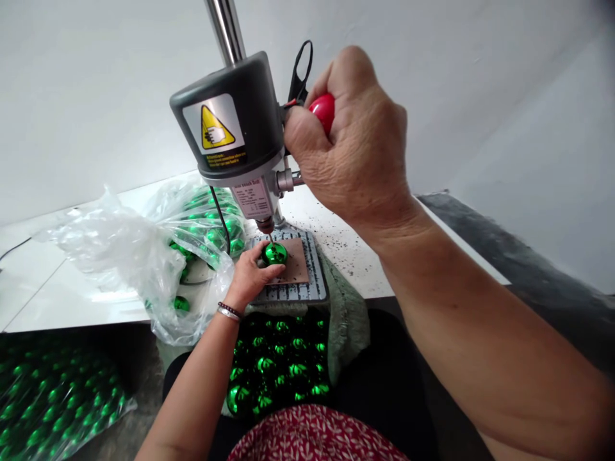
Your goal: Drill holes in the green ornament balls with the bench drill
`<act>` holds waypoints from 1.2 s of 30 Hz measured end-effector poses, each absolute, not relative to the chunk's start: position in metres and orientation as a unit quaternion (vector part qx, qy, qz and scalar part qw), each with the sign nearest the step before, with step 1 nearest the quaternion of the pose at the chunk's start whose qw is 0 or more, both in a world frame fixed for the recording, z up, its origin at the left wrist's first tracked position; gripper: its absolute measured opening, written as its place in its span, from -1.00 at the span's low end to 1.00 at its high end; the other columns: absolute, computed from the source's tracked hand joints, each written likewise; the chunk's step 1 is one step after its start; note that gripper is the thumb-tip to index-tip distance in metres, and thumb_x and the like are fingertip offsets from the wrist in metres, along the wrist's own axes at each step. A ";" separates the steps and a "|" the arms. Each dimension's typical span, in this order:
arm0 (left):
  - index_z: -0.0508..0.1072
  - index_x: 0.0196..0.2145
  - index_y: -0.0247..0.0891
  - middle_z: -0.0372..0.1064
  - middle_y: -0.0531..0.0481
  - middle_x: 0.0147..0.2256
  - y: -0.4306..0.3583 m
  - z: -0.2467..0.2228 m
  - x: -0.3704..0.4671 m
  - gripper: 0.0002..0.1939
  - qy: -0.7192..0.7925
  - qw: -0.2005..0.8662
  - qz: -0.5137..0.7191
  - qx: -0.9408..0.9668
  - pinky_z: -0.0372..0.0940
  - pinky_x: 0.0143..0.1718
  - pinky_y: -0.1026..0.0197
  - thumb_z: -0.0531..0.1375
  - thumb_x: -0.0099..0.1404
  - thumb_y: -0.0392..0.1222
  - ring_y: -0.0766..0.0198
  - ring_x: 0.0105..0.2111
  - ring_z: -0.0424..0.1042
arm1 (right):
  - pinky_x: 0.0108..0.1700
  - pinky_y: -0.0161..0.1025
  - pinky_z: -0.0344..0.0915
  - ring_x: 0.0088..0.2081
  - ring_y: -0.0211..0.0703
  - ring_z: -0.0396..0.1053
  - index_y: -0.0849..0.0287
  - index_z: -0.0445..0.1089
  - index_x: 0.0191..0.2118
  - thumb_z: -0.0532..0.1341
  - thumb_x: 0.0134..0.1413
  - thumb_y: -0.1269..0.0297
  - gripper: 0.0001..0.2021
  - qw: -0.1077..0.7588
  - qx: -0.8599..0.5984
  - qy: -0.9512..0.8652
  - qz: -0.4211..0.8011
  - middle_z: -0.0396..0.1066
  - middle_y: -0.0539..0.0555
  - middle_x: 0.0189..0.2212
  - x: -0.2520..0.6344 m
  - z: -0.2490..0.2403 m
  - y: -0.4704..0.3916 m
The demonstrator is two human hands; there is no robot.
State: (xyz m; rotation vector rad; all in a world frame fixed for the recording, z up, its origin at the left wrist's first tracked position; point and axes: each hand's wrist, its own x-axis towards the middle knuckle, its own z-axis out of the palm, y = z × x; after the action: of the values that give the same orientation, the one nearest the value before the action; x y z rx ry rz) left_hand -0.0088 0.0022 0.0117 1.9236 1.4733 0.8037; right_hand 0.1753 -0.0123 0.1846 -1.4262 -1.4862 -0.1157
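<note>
Nearest, many glossy green balls (pixel 278 365) are lying over the person's lap, in front of the near edge of the table (pixel 379 275); to the left, below that edge, a clear bag of balls (pixel 52 397) is sitting. At the near edge, a grey-green cloth (pixel 348 320) is hanging down beside the slotted base plate (pixel 314 275); on the plate, the left hand (pixel 250 275) is steadying one green ball (pixel 275 253) on a tan board (pixel 298 259), its grip closing around the ball's side between thumb and fingers. Above, the thin bit (pixel 271 239) is pointing down at the ball's top; it is perhaps touching, though the view is too small to be sure. The right hand (pixel 365 134) is clamping its grip around a red knob (pixel 323 112) at the side of the drill press (pixel 230 115). Toward the left, a crumpled plastic bag (pixel 115 237) is spreading over the table, with more balls inside; dark crumbs (pixel 343 240) are lying right of the plate. The round ball could be rolling off-centre if the thumb slackens, the bit then skidding toward the fingertips; too hard a pull on the knob could be cracking the shell.
</note>
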 end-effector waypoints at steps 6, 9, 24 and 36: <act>0.52 0.05 -0.16 0.52 -0.02 -0.22 0.000 -0.002 -0.007 -0.44 0.577 0.235 0.299 0.723 0.28 0.06 0.02 0.40 0.05 -0.12 0.07 -0.09 0.43 | -0.24 -0.38 0.04 -0.39 -0.42 0.05 0.20 0.26 -0.15 0.09 0.14 0.10 -0.72 0.538 -0.583 -0.607 -0.052 0.20 -0.06 -0.37 0.177 0.179 -0.015; 0.53 0.02 -0.12 0.51 -0.02 -0.24 -0.003 0.000 -0.003 -0.47 0.589 0.219 0.282 0.725 0.26 0.06 -0.03 0.40 0.05 -0.11 0.04 -0.10 0.41 | -0.25 -0.40 0.05 -0.41 -0.46 0.03 0.20 0.25 -0.22 0.14 0.12 0.13 -0.77 0.558 -0.568 -0.602 -0.053 0.18 -0.10 -0.40 0.177 0.178 -0.016; 0.29 0.28 -0.18 0.45 -0.19 0.10 -0.004 0.001 -0.002 -0.12 0.576 0.262 0.302 0.713 0.06 0.26 -0.18 0.43 0.03 -0.04 -0.13 0.17 0.30 | -0.25 -0.41 0.13 -0.47 -0.52 0.03 0.21 0.14 -0.32 0.13 0.12 0.33 -0.89 0.574 -0.557 -0.598 -0.051 0.13 -0.15 -0.50 0.172 0.179 -0.019; 0.53 0.07 -0.10 0.55 -0.06 -0.11 0.001 0.010 -0.004 -0.44 0.580 0.280 0.270 0.716 0.24 0.13 -0.06 0.39 0.08 -0.08 -0.02 0.00 0.43 | -0.29 -0.44 0.13 -0.47 -0.53 0.02 0.21 0.14 -0.34 0.14 0.09 0.32 -0.87 0.597 -0.533 -0.598 -0.041 0.11 -0.14 -0.49 0.172 0.178 -0.018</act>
State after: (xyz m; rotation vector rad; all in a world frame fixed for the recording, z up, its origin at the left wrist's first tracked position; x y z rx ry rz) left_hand -0.0042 0.0008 0.0102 1.9204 1.5554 0.7231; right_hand 0.1724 -0.0184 0.1783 -1.2381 -1.3872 -0.0951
